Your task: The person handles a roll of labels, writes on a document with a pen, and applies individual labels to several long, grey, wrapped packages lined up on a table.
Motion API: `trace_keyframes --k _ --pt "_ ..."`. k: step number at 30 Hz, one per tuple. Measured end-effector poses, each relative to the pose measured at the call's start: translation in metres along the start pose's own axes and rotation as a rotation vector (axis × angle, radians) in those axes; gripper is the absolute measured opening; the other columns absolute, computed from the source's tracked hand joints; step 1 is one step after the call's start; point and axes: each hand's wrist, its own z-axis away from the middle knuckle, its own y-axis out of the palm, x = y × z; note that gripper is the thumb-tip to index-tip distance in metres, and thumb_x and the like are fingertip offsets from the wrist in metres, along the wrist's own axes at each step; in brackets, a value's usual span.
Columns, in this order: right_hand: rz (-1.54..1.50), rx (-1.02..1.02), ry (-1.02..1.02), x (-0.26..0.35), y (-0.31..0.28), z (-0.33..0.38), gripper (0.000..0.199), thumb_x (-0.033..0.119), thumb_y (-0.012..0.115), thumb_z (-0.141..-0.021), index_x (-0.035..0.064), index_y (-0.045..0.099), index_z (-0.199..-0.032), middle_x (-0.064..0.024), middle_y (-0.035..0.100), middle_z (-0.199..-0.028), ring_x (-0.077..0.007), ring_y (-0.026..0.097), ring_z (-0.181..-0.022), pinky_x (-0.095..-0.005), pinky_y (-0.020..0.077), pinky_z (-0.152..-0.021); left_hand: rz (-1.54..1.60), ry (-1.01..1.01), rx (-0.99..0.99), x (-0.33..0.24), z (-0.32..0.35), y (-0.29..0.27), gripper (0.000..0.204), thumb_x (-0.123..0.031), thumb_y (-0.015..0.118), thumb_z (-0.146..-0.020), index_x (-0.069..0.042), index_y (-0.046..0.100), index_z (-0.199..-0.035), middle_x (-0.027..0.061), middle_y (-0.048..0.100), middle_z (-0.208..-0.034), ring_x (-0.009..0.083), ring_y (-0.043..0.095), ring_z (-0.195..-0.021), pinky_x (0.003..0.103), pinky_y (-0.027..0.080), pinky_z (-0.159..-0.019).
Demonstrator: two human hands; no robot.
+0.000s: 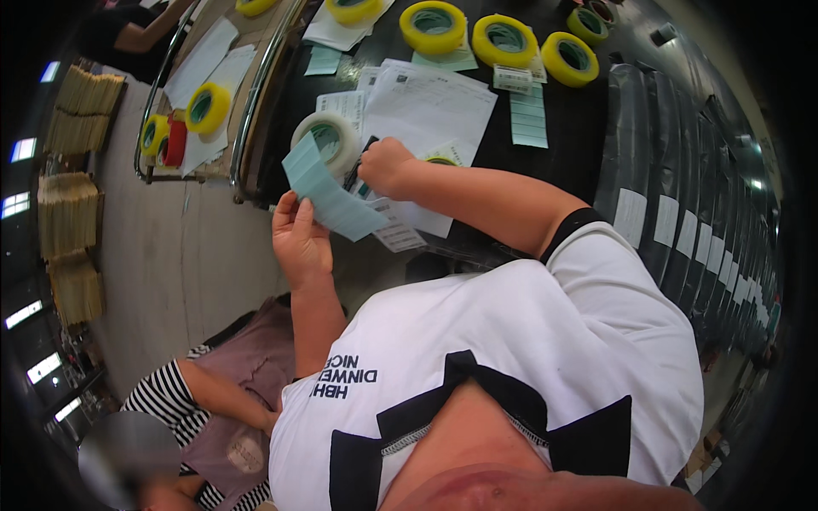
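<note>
the left grip [300, 240] pinches the blue label sheet [331, 189], which partly hides the clear tape roll [348, 136]. right of that roll, the right grip [388, 168] curls by a dark slim thing [352, 175], its hold unclear; papers [426, 106] lie alongside, yellow rolls [433, 46] beyond.

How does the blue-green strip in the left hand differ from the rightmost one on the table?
The held strip is raised in the left hand; the rightmost strip lies on the black table. The held strip looks larger in view than the rightmost strip. Both are pale blue-green.
</note>
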Motion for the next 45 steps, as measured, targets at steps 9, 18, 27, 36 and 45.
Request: trace_keyframes --k 9,18,27,36,45 --pt "-0.005 -0.063 -0.015 -0.007 0.018 -0.003 0.014 0.016 0.056 -0.081 0.0164 0.069 -0.085 -0.0031 0.064 -0.093 -0.0216 0.063 -0.091 -0.0355 0.0476 -0.072 -0.02 0.027 0.055 -0.002 -0.006 -0.001 0.022 0.001 0.057 -0.092 -0.007 0.056 -0.112 0.0066 0.06 -0.112 0.0199 0.06 -0.102 0.04 0.051 -0.091" --pt "-0.086 -0.5 0.026 -0.055 -0.006 0.039 0.012 0.012 0.057 -0.079 0.0122 0.064 -0.089 -0.0043 0.063 -0.09 -0.0252 0.063 -0.088 -0.0371 0.0503 -0.068 0.027 0.041 0.037 -0.017 -0.01 -0.011 0.021 0.001 0.058 -0.091 -0.006 0.056 -0.111 0.0052 0.06 -0.111 0.0186 0.059 -0.101 0.039 0.05 -0.092" --pt "-1.725 -0.955 0.305 -0.016 -0.001 0.119 0.018 0.007 0.061 -0.092 0.0088 0.053 -0.108 -0.0074 0.064 -0.086 -0.0137 0.066 -0.076 -0.0249 0.0519 -0.065 0.063 -0.144 0.086 -0.017 -0.013 0.008 0.018 0.0 0.058 -0.091 -0.007 0.058 -0.108 0.0068 0.064 -0.107 0.0191 0.061 -0.101 0.038 0.051 -0.093" --pt "-0.777 -0.954 -0.078 0.001 -0.043 0.111 0.037 -0.003 0.068 -0.071 0.0137 0.056 -0.102 -0.0094 0.062 -0.11 -0.031 0.046 -0.129 -0.0417 0.0379 -0.106 -0.004 -0.375 0.119 0.003 -0.015 0.054 0.025 0.003 0.053 -0.09 -0.003 0.054 -0.114 0.012 0.06 -0.111 0.0218 0.061 -0.102 0.039 0.051 -0.092" --pt "-1.322 -0.847 -0.002 -0.002 -0.033 0.09 0.035 0.003 0.077 -0.072 0.0059 0.057 -0.102 -0.005 0.062 -0.091 -0.0196 0.062 -0.091 -0.0311 0.0487 -0.087 0.091 -0.48 0.298 0.011 -0.006 0.054 0.039 -0.022 0.046 -0.099 0.002 0.044 -0.13 0.0169 0.052 -0.127 0.0267 0.056 -0.114 0.041 0.05 -0.091"
